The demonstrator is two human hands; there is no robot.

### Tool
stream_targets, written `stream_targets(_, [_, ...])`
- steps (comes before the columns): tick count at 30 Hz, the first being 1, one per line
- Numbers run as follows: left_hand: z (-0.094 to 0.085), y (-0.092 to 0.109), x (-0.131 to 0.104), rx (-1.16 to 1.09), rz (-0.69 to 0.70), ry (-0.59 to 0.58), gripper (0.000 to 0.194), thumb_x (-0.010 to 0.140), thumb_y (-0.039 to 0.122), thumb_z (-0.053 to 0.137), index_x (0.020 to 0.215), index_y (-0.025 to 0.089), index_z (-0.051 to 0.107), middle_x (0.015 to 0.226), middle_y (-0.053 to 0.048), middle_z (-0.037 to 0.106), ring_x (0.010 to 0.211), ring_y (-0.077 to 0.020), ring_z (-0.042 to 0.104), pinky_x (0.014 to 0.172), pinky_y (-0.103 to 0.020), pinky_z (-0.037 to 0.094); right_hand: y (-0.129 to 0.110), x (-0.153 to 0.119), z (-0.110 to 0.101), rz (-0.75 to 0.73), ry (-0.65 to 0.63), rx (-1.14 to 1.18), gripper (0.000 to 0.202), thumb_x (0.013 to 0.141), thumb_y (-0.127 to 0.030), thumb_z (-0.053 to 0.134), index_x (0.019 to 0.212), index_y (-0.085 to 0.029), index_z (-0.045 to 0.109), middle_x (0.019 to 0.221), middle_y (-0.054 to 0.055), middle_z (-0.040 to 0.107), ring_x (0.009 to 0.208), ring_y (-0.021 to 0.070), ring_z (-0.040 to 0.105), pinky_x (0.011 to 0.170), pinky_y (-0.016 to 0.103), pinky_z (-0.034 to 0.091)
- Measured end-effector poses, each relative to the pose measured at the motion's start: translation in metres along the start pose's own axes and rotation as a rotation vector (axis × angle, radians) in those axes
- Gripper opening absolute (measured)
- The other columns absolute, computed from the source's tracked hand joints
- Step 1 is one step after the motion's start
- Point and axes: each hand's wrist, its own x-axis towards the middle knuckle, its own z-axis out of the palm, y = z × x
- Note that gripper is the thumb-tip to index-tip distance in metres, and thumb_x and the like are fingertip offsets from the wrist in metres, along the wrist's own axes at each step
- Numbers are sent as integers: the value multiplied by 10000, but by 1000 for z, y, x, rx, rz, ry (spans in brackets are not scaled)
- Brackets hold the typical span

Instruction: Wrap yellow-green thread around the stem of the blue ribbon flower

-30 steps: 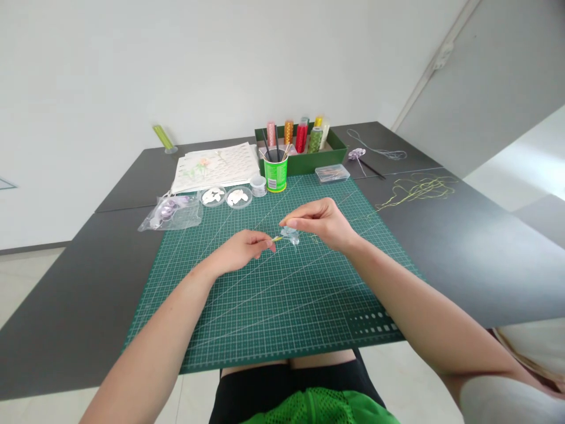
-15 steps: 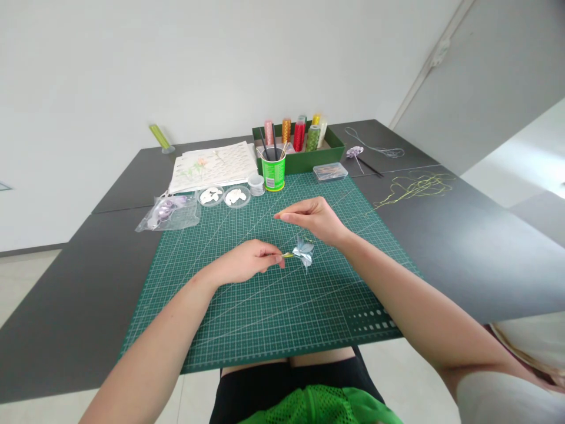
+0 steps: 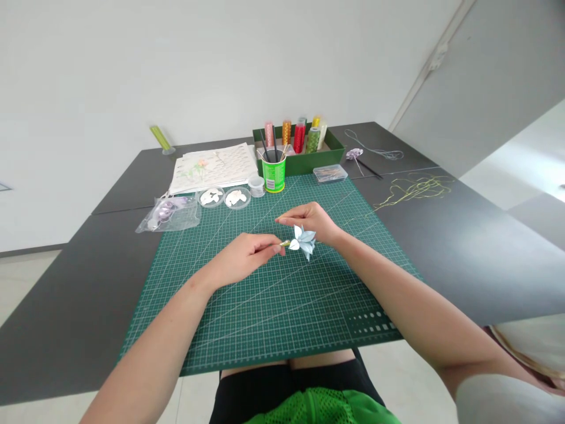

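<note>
Between the thumb and fingers of my left hand [image 3: 247, 254] is the yellow-green stem of a pale blue artificial flower [image 3: 303, 240]. The stem lies sideways, so the pointed petals face right, above the green cutting mat [image 3: 265, 312]. My right hand [image 3: 311, 221] is closed in a pinch just behind the flower. Whatever sits in that pinch is too fine to make out. Part of the right hand is covered by the petals.
Behind the hands stand a green cup [image 3: 274, 175] of tools and a green box [image 3: 313, 162] with thread spools. Dishes of white pieces [image 3: 212, 196], a plastic bag [image 3: 170, 213] and paper sheets [image 3: 212, 168] lie left. Yellow-green thread [image 3: 412, 191] lies loose at right.
The flower has risen slightly and turned, showing more of its petals. My left hand has shifted up a little, and my right hand has come down slightly, closer to the flower.
</note>
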Motion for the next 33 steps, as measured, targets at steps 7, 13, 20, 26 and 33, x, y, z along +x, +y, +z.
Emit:
stream_targets(7, [-2, -11, 4, 67, 44, 447, 249, 1012, 390, 472, 1092, 215, 630, 549, 68, 573, 461, -111, 474, 541, -229, 376, -1, 0, -6, 2, -41, -107, 383, 764, -513, 758, 659, -145, 749, 481, -57, 468, 494, 57, 320, 495, 238, 236])
stream_targets(13, [-2, -18, 10, -83, 36, 582, 235, 1002, 393, 482, 1067, 221, 628, 550, 57, 549, 469, -110, 475, 532, -238, 365, -8, -3, -3, 77, -139, 133, 305, 750, -458, 789, 847, -170, 788, 599, -23, 594, 531, 75, 386, 495, 240, 277])
stream_targets(20, [-14, -28, 13, -308, 41, 819, 244, 980, 442, 510, 1081, 246, 613, 576, 52, 508, 419, -94, 351, 431, -226, 256, 0, 0, -23, 217, -28, 411, 371, 898, -553, 584, 804, -194, 587, 494, -108, 307, 432, 66, 170, 425, 235, 121])
stream_targets(26, [-27, -32, 12, -391, 59, 1024, 190, 969, 425, 549, 1029, 248, 589, 581, 56, 474, 413, -82, 340, 398, -217, 211, 11, 6, -50, 225, 207, -75, 306, 901, -447, 541, 799, -171, 626, 477, -88, 346, 435, 76, 259, 456, 246, 187])
stream_targets(33, [-30, -30, 11, -438, 56, 1087, 154, 981, 388, 530, 1015, 245, 574, 566, 71, 466, 399, -68, 304, 387, -206, 207, 16, 2, -98, 247, 507, -344, 142, 790, -300, 664, 816, -162, 684, 460, -82, 395, 431, 67, 260, 489, 260, 186])
